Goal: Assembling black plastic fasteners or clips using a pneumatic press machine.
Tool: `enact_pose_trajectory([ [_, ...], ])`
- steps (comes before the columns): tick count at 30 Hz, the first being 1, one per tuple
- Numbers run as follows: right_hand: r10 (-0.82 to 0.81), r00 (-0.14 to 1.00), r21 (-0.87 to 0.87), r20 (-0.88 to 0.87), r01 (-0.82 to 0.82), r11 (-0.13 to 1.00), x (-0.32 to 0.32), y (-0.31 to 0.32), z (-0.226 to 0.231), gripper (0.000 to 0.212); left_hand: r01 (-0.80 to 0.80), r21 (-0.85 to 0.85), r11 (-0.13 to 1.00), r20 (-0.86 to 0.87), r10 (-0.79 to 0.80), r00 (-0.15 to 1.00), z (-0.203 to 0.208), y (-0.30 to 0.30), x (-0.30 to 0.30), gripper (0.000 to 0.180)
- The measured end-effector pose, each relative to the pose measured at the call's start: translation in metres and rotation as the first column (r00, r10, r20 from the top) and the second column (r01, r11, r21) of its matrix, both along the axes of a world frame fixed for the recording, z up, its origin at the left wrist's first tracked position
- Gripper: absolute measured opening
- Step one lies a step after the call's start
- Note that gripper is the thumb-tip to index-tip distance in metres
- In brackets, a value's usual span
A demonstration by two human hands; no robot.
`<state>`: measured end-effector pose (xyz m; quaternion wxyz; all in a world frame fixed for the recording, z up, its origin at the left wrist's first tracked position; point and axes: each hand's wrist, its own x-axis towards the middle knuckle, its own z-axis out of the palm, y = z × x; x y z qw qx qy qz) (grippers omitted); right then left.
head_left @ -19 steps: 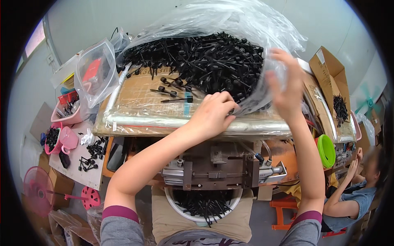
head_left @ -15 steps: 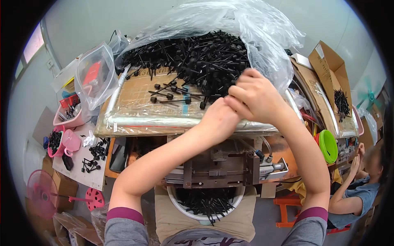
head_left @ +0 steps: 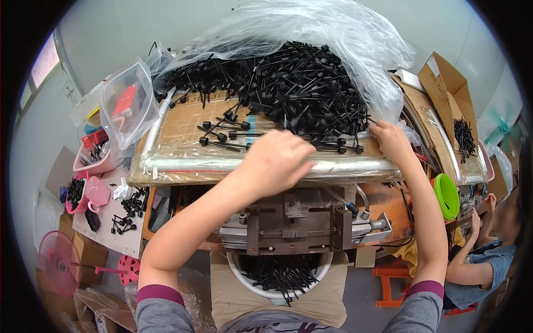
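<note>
A large heap of black knob-headed plastic pins lies on a film-wrapped cardboard tray. My left hand is over the tray's front rim, back upward and slightly blurred, thumb apart from the loosely bent fingers; nothing shows in it. At the heap's right edge, my right hand has its fingertips pinched together beside some thin black stems; what they grip is too small to make out. Several loose pins lie left of my left hand. Below the tray stands a dark metal fixture, untouched by either hand.
Clear plastic sheeting drapes over the heap's back and right side. A white basket of black pins sits on my lap. At right are a green tub, an open carton and a seated person; pink bins stand left.
My hands, together at the heap's front edge before, have separated. The left has moved left and toward me, the right has moved right and lower. Pins at the tray's front have shifted.
</note>
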<state>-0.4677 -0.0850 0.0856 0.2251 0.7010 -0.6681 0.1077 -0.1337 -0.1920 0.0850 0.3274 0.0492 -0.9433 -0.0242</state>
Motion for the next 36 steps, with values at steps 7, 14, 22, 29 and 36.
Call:
enact_pose_trajectory([
  [7,-0.095,0.981,-0.108,0.169,0.115,0.988,0.003,-0.012,0.012,0.014,-0.319,0.306,0.897,-0.154,0.377,0.913,0.027,-0.053,0.002,0.05],
  [14,0.167,0.877,-0.258,0.45,-0.051,0.965,0.09,-0.001,0.032,0.018,-0.364,0.318,0.875,0.082,0.358,0.93,0.027,-0.049,-0.005,0.042],
  [22,0.162,0.795,-0.173,0.584,-0.073,0.982,0.126,-0.034,0.005,0.016,-0.322,-0.054,0.945,-0.094,0.316,0.944,0.013,-0.032,0.001,0.036],
  [29,0.234,0.739,-0.274,0.632,-0.069,0.959,0.138,-0.03,0.012,0.014,-0.285,-0.037,0.958,-0.085,0.282,0.956,0.013,-0.034,0.009,0.02],
  [36,0.312,-0.077,-0.318,0.947,-0.078,0.945,0.126,-0.013,0.038,0.02,-0.321,0.07,0.944,-0.327,0.326,0.887,0.023,-0.021,0.033,0.02],
])
